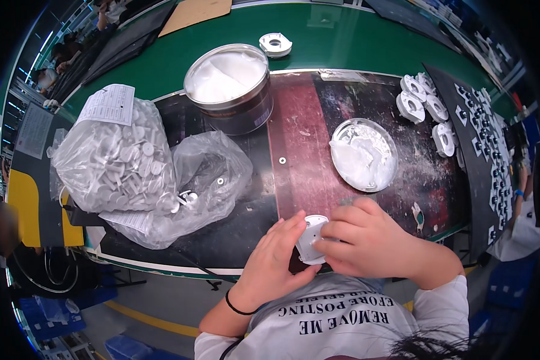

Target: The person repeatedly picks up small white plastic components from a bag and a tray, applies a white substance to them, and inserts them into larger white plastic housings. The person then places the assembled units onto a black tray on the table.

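Note:
At the table's near edge I hold a white plastic housing (310, 241) with a flat face and small holes. My left hand (273, 261) grips its left side, thumb below and fingers along the edge. My right hand (366, 240) is closed, its fingertips bunched over the right side of the housing. Whatever those fingertips pinch is hidden. Beyond my right hand lies a round metal lid (387, 159) smeared with white grease and holding a crumpled film. A small white ring (282, 160) rests on the red strip of the table.
To the left are a clear bag of white plastic pins (129, 162) and an opened plastic bag (222, 195) with a few small parts. A large tin (237, 117) stands behind. Several white ring-shaped housings (411, 107) sit at right, beside a black board (477, 180) of small parts.

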{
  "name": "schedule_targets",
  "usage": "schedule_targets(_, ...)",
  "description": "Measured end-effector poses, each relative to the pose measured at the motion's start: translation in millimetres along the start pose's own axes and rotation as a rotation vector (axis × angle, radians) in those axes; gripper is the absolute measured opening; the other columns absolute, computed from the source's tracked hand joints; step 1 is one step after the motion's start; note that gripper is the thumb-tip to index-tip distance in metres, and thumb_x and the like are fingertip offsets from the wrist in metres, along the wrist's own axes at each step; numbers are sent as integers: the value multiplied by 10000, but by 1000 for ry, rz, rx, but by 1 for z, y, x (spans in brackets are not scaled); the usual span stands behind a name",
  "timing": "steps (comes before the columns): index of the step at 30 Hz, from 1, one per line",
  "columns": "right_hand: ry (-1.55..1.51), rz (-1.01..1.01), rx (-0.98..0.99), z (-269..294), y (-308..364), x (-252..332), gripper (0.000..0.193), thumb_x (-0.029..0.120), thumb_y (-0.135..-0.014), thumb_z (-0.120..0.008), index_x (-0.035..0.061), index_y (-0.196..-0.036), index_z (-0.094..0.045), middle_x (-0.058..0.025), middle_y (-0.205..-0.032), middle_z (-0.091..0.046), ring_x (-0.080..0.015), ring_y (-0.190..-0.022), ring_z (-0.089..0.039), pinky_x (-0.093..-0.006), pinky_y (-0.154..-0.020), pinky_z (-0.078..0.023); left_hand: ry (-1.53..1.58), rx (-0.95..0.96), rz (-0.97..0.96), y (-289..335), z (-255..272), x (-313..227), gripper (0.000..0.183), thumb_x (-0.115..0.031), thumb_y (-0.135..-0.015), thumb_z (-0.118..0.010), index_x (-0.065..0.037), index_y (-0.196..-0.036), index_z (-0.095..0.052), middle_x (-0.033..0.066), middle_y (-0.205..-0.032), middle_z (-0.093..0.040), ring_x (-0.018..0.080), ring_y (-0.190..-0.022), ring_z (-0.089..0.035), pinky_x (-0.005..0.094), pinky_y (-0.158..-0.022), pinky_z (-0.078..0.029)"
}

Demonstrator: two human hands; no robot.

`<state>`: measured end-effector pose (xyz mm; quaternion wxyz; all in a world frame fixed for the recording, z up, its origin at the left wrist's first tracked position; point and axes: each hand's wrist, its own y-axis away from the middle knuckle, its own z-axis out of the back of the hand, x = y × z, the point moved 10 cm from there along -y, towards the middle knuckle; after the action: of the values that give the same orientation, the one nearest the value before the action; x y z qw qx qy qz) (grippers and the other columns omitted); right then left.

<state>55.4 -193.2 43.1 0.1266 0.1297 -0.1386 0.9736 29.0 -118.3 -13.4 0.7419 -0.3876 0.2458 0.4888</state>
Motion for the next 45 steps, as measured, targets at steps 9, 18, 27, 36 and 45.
schedule_targets(9,-21,-197,-306,79,-107,-149,307,126,-699,-606,41,-993,-623,-111,-1003,-610,-310,-971,-550,-409,-869,-439,3,2,-19,-3,5,0,780,-169,-661,-775,-33,-1281,-322,285,-1320,-396,452,-1129,-469,482,-955,-388)
schedule_targets(18,7,-667,-132,-27,-229,-318,572,390,-696,-675,140,-1198,-563,-194,-1351,-408,-341,-1139,-515,-399,-960,-422,78,48,12,-2,3,3,588,-190,-695,-766,-13,-1127,-408,302,-1334,-359,472,-1125,-462,504,-973,-379)
schedule_targets(27,307,-434,-113,18,-177,-288,484,211,-717,-643,150,-1190,-562,-109,-1370,-412,-302,-1205,-455,-395,-976,-401,40,54,7,-7,3,0,656,-179,-689,-767,-45,-1199,-378,275,-1335,-380,452,-1131,-470,505,-979,-371)
schedule_targets(36,-403,-476,-30,-63,-262,-316,412,317,-846,-548,235,-1248,-523,-49,-1477,-272,-280,-1303,-356,-388,-1024,-363,76,80,29,-6,4,4,698,-182,-685,-770,-53,-1231,-353,283,-1337,-385,440,-1146,-470,512,-988,-363)
schedule_targets(45,208,-401,142,3,-178,-261,396,295,-753,-683,74,-1077,-626,-75,-1305,-469,-286,-1075,-552,-367,-909,-450,71,78,58,-2,1,6,670,-193,-678,-776,-36,-1185,-367,286,-1326,-394,439,-1147,-473,516,-992,-361)
